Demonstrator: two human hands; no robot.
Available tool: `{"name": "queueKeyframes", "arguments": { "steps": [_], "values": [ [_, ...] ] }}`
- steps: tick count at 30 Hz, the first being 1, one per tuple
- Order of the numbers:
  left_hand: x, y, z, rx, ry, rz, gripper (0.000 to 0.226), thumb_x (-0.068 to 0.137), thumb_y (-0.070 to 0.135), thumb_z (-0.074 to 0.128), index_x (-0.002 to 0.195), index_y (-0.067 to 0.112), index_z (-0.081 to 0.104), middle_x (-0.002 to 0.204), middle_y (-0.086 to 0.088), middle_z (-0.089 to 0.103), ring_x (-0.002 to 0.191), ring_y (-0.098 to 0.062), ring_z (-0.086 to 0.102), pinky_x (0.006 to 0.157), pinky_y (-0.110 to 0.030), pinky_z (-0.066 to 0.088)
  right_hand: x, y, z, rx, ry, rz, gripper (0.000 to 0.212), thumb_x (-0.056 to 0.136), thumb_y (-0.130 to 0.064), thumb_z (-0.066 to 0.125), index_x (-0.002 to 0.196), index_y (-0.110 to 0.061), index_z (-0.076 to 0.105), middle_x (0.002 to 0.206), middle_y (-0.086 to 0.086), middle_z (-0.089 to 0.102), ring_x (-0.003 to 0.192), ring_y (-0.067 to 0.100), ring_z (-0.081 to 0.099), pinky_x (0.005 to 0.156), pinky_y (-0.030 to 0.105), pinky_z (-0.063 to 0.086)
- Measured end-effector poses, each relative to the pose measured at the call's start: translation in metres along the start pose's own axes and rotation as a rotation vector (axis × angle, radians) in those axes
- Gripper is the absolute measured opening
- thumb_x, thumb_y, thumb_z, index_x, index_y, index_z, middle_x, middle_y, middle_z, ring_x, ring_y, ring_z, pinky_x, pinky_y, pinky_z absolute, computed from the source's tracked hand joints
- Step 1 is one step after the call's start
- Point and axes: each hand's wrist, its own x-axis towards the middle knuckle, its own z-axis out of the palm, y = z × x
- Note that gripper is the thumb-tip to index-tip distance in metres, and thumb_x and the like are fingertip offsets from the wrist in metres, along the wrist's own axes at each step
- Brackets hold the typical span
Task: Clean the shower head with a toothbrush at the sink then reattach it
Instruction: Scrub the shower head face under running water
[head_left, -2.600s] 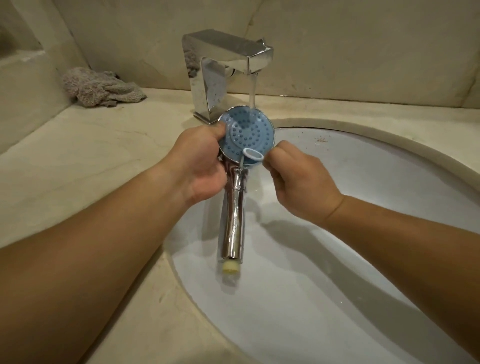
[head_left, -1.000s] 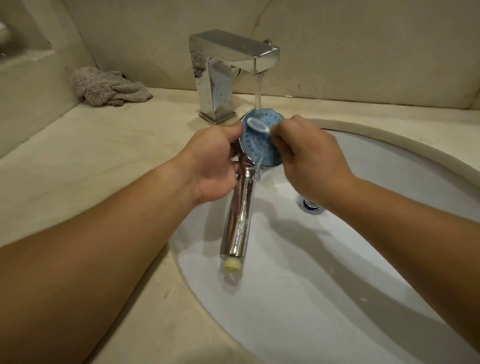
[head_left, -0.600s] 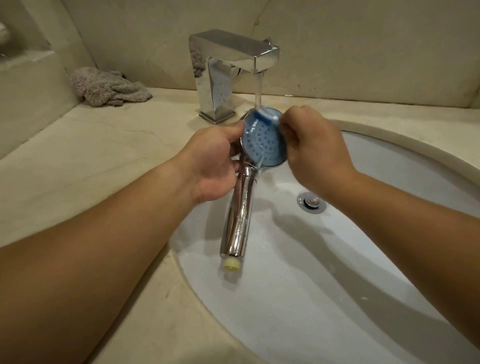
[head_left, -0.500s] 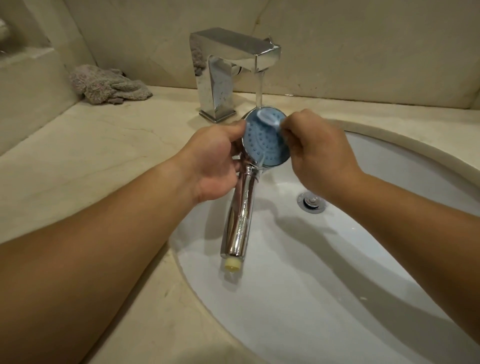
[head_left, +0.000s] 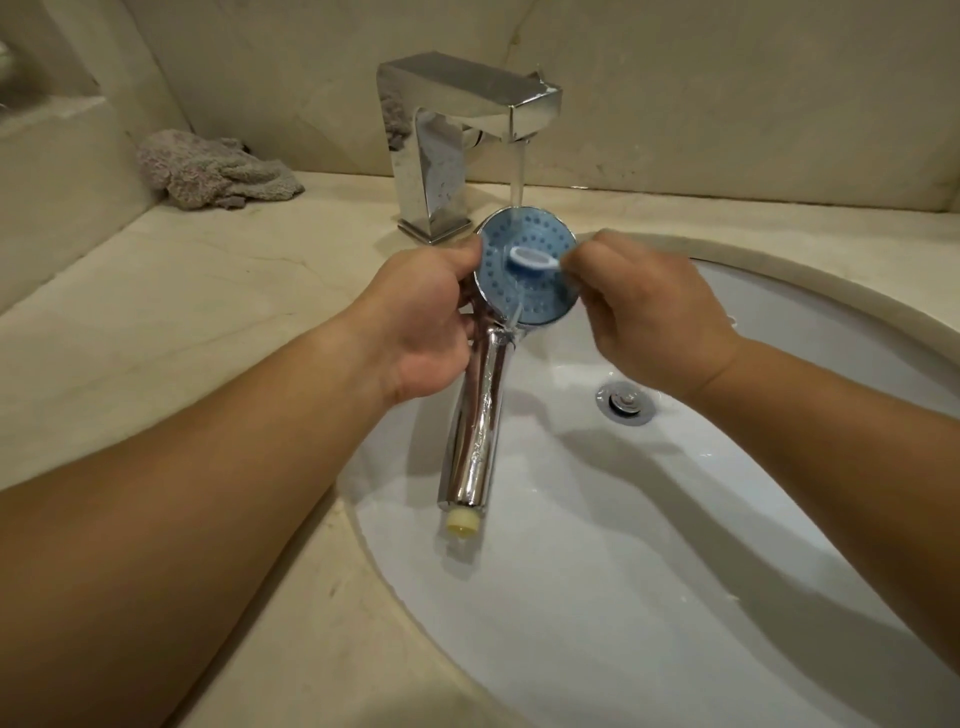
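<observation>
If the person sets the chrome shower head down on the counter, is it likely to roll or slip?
The shower head looks wet under the faucet stream, and its chrome handle is smooth, so it is probably slippery in the left hand. The handle is round, so it may roll, though the wide blue face would likely stop it.

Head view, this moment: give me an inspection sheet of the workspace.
Surface: beige stone counter around a white sink.
Job's things: shower head under running faucet; toothbrush on its blue face.
Clutter: crumpled grey cloth at counter's back left.
Hands: left hand grips the shower head; right hand pinches the toothbrush.
Cables: nothing seen.
Surroundings: beige stone wall; drain in the basin.
</observation>
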Motion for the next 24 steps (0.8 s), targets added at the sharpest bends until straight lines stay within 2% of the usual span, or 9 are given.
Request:
{"name": "queueKeyframes", "arguments": {
  "steps": [6, 8, 10, 11, 13, 15, 19, 23, 24],
  "values": [
    [0.0, 0.0, -0.001, -0.025, -0.004, 0.001, 0.04, 0.109, 0.033, 0.038, 0.123, 0.014, 0.071, 0.119, -0.009, 0.076, 0.12, -0.029, 0.067, 0.11, -0.048, 0.047, -0.004, -0.01, 0.009, 0.012, -0.067, -0.083, 0.017, 0.089, -0.01, 0.043, 0.09, -0.002, 0.058, 0.084, 0.014, 0.058, 0.059, 0.033, 0.049, 0.045, 0.039, 0.044],
    [0.0, -0.001, 0.0, -0.004, 0.002, 0.011, 0.038, 0.109, 0.034, 0.04, 0.124, 0.017, 0.071, 0.117, -0.007, 0.075, 0.112, -0.027, 0.066, 0.106, -0.044, 0.049, -0.001, -0.002, 0.008, -0.003, 0.023, 0.031, 0.013, 0.087, -0.007, 0.045, 0.09, -0.002, 0.057, 0.084, 0.015, 0.058, 0.059, 0.035, 0.05, 0.047, 0.043, 0.045],
    [-0.001, -0.001, 0.001, 0.012, 0.012, 0.023, 0.036, 0.109, 0.033, 0.041, 0.124, 0.019, 0.071, 0.118, -0.008, 0.071, 0.104, -0.026, 0.064, 0.094, -0.042, 0.051, 0.0, 0.004, 0.005, 0.014, 0.094, 0.153, 0.011, 0.087, -0.005, 0.046, 0.091, -0.003, 0.057, 0.085, 0.015, 0.058, 0.061, 0.037, 0.051, 0.049, 0.043, 0.045],
    [-0.002, 0.0, 0.001, 0.014, 0.014, 0.023, 0.036, 0.109, 0.032, 0.041, 0.125, 0.018, 0.07, 0.121, -0.009, 0.07, 0.105, -0.028, 0.065, 0.095, -0.043, 0.052, -0.002, 0.0, 0.004, 0.023, 0.093, 0.15, 0.011, 0.087, -0.005, 0.046, 0.091, -0.003, 0.056, 0.084, 0.015, 0.058, 0.061, 0.037, 0.051, 0.049, 0.04, 0.044],
    [-0.003, 0.0, 0.002, -0.008, 0.016, 0.015, 0.038, 0.109, 0.032, 0.04, 0.125, 0.016, 0.07, 0.128, -0.012, 0.071, 0.117, -0.032, 0.067, 0.105, -0.047, 0.051, -0.005, -0.014, 0.008, 0.037, 0.032, 0.05, 0.013, 0.087, -0.007, 0.045, 0.089, -0.002, 0.057, 0.083, 0.015, 0.058, 0.06, 0.033, 0.05, 0.048, 0.036, 0.042],
    [-0.004, 0.0, 0.002, -0.025, 0.022, 0.009, 0.039, 0.109, 0.031, 0.039, 0.125, 0.014, 0.07, 0.128, -0.014, 0.072, 0.124, -0.033, 0.065, 0.11, -0.048, 0.048, -0.004, -0.021, 0.012, 0.039, 0.003, -0.001, 0.009, 0.087, -0.004, 0.049, 0.089, -0.002, 0.057, 0.082, 0.015, 0.057, 0.059, 0.032, 0.05, 0.047, 0.035, 0.043],
    [-0.004, 0.0, 0.003, 0.001, 0.017, 0.012, 0.037, 0.109, 0.031, 0.04, 0.126, 0.017, 0.07, 0.131, -0.013, 0.07, 0.126, -0.032, 0.062, 0.111, -0.05, 0.045, -0.001, -0.002, 0.008, 0.039, 0.133, 0.237, 0.004, 0.09, -0.002, 0.052, 0.09, -0.003, 0.056, 0.085, 0.013, 0.057, 0.062, 0.035, 0.049, 0.051, 0.041, 0.045],
    [-0.004, 0.001, 0.003, -0.038, 0.022, 0.004, 0.039, 0.109, 0.031, 0.038, 0.125, 0.013, 0.07, 0.125, -0.013, 0.073, 0.12, -0.032, 0.067, 0.11, -0.049, 0.048, -0.004, -0.019, 0.014, 0.024, 0.001, 0.02, 0.006, 0.085, -0.001, 0.053, 0.09, -0.002, 0.057, 0.084, 0.014, 0.057, 0.06, 0.033, 0.05, 0.048, 0.039, 0.045],
    [-0.005, 0.001, 0.003, -0.042, 0.016, 0.006, 0.039, 0.109, 0.032, 0.039, 0.126, 0.013, 0.07, 0.124, -0.013, 0.073, 0.119, -0.032, 0.068, 0.11, -0.048, 0.048, -0.002, -0.019, 0.014, 0.016, 0.002, 0.033, 0.006, 0.085, -0.002, 0.052, 0.09, -0.003, 0.056, 0.085, 0.014, 0.057, 0.061, 0.034, 0.05, 0.048, 0.041, 0.045]
  ]
}}
